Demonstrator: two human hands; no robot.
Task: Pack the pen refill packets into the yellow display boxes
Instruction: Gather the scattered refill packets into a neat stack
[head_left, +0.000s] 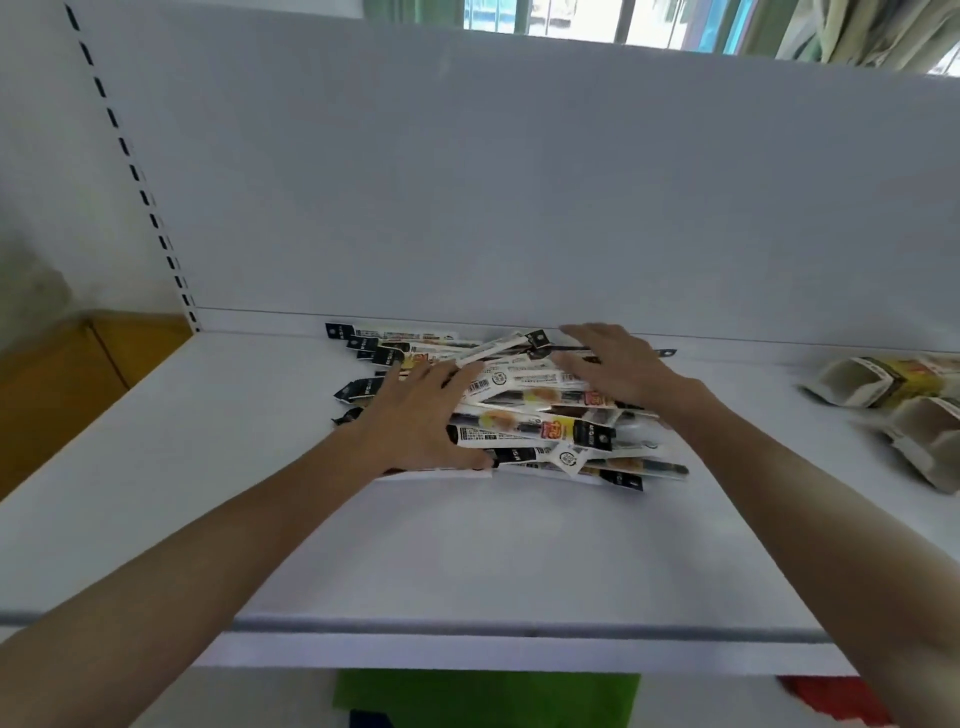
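The white shelf (467, 545) carries the pen refill packets (535, 415) heaped at its rear, with the yellow display boxes (893, 395) well apart to the right. The left hand (415, 415) and right hand (618, 364) rest on the heap, fingers (457, 371) spread flat and gripping nothing. It would be best to square the packets into one aligned bundle before lifting.

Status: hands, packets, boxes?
Left hand, right hand open, flat on packets. Packets heaped loose on shelf. Boxes far right, apart from heap. Nothing between.

Bare left hand (415, 415) and bare right hand (621, 366); forearms bare too, apparently up to the elbows.
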